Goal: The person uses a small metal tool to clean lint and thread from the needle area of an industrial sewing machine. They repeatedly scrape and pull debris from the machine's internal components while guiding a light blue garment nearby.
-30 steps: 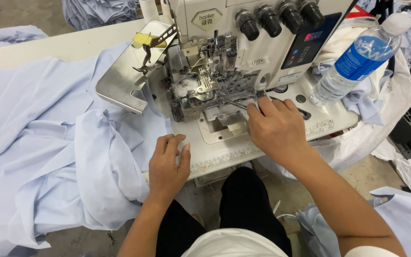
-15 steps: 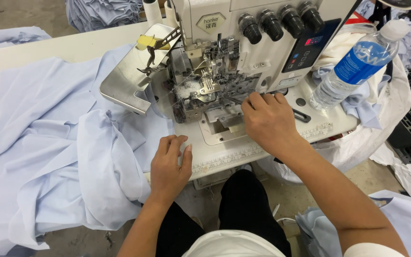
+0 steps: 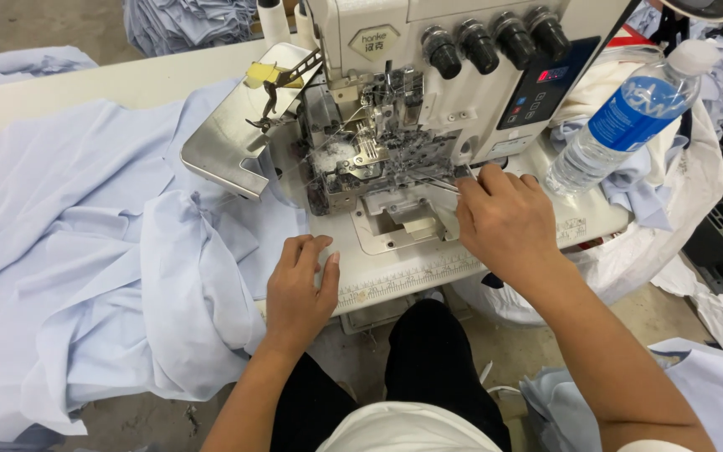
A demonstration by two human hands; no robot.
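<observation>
The right hand (image 3: 508,222) is pinching slim metal tweezers (image 3: 441,182) between closed fingertips, their tips reaching into the glinting steel needle area of the cream overlock machine (image 3: 428,84). The left hand (image 3: 299,289) is resting half-curled and empty on the machine bed's front edge — soft, crumpled pale-blue fabric (image 3: 102,259) just beside it. A clear, blue-labelled plastic bottle (image 3: 625,121) is leaning at right.

Free: bare machine bed (image 3: 395,272) between left hand (image 3: 299,289) and right hand (image 3: 504,222).
Blocked right: water bottle (image 3: 621,125).
Blocked left: heaped pale blue fabric (image 3: 110,276).
</observation>
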